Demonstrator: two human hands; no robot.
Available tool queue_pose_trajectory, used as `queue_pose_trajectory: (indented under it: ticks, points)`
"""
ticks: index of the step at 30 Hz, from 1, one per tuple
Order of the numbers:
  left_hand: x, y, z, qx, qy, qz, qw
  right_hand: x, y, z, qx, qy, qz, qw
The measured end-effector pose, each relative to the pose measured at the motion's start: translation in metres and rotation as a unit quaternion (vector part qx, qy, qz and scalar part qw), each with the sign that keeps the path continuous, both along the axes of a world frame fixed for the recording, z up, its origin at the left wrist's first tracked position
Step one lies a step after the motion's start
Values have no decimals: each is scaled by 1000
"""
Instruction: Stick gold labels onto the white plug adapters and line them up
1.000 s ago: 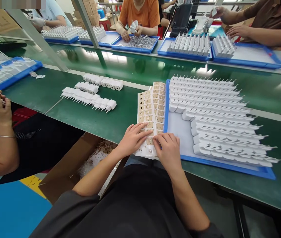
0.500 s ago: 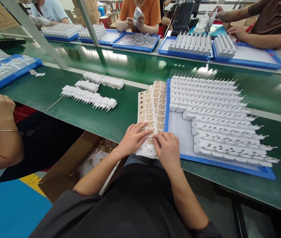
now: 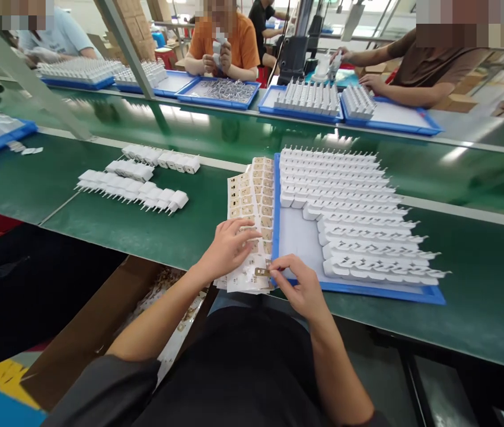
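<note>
Label sheets (image 3: 252, 225) lie on the green bench (image 3: 101, 219) beside a blue tray (image 3: 359, 290) of white plugs (image 3: 345, 201) (neat rows); left hand (image 3: 227, 249) presses them flat, right hand (image 3: 303, 287) pinches one label (image 3: 261, 272).

Green bench (image 3: 154, 228) has a blue tray (image 3: 367, 292), label sheets (image 3: 252, 196) beside it, and loose plug rows (image 3: 131, 184) further left.

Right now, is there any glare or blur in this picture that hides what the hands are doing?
Head view: glare streaks the green belt at the back, far from the hands. Edges look bent and smeared. The left hand on the label sheets and the right hand pinching a label are sharp.
</note>
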State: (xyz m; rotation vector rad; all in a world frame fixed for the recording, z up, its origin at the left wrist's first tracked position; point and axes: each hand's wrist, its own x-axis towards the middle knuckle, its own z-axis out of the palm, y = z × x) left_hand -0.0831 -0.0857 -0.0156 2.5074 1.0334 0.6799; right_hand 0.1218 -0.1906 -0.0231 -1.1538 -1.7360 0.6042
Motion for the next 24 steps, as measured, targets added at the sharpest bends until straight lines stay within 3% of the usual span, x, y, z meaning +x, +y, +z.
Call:
queue_pose_trajectory:
  ticks: [5, 9, 12, 15, 18, 20, 22, 24]
  points:
    - [89, 45, 24, 89, 2, -52, 995, 0, 1, -6, -15, 28, -4, 999]
    - [155, 72, 19, 133, 54, -43, 989, -1, 0, -3, -10, 21, -12, 1000]
    - [176, 76, 16, 144, 64, -46, 986, -1, 0, -1, -15, 9, -14, 1000]
    - [163, 68, 24, 115, 18, -66, 991, 0, 0, -2, -15, 8, -11, 1000]
    - [117, 47, 36, -7, -120, -88, 989, 1, 0, -4, -2, 32, -7, 999]
    - [78, 27, 39, -140, -245, -77, 956, 2, 0, -5, -3, 67, -6, 998]
    - [40, 3, 34, -257, -349, -55, 899, 2, 0, -6, -8, 119, -1, 993]
    - [12, -20, 23, -328, -426, -11, 843, 1, -1, -5, -13, 180, 16, 983]
